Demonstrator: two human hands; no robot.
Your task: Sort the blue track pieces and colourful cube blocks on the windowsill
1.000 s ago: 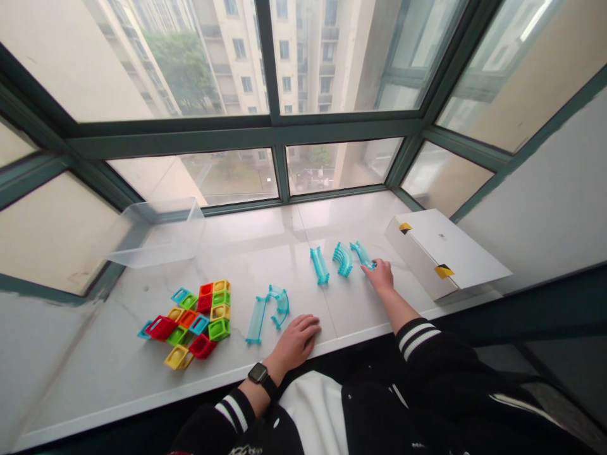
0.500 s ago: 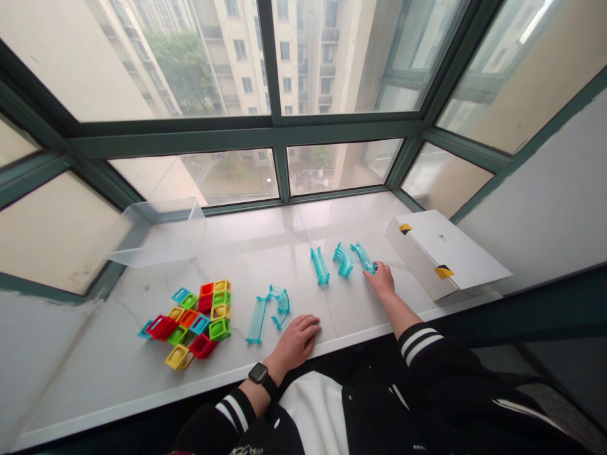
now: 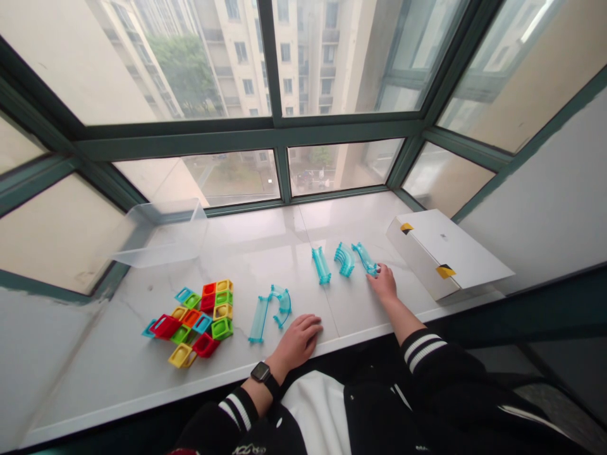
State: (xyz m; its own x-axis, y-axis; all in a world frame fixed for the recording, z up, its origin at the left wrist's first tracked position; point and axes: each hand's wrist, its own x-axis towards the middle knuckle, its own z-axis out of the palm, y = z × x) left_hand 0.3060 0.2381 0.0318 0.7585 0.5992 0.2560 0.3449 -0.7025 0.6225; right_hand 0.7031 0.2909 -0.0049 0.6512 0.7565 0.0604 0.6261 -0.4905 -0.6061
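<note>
My right hand (image 3: 383, 283) is at the near end of a wavy clear-blue plastic track piece (image 3: 364, 258), thumb and fingers apart at its tip; I cannot tell whether they still touch it. Left of that piece lie a curved blue track piece (image 3: 344, 259) and a straight one (image 3: 321, 265). My left hand (image 3: 301, 338) rests flat near the front edge with fingers stretched out, holding nothing. Just beyond it are another curved track piece (image 3: 283, 302) and a long straight one (image 3: 258, 319), close together.
Red, yellow, green and blue plastic blocks (image 3: 192, 322) lie in a cluster on the left of the white ledge (image 3: 246, 246). Behind them stands a clear plastic bin (image 3: 161, 253). A white box (image 3: 450, 253) with yellow-black tabs sits at right. Windows enclose the back.
My right hand has drawn back slightly from the end of the wavy track piece, toward me. My left hand stays in place, and the view has shifted a little.
</note>
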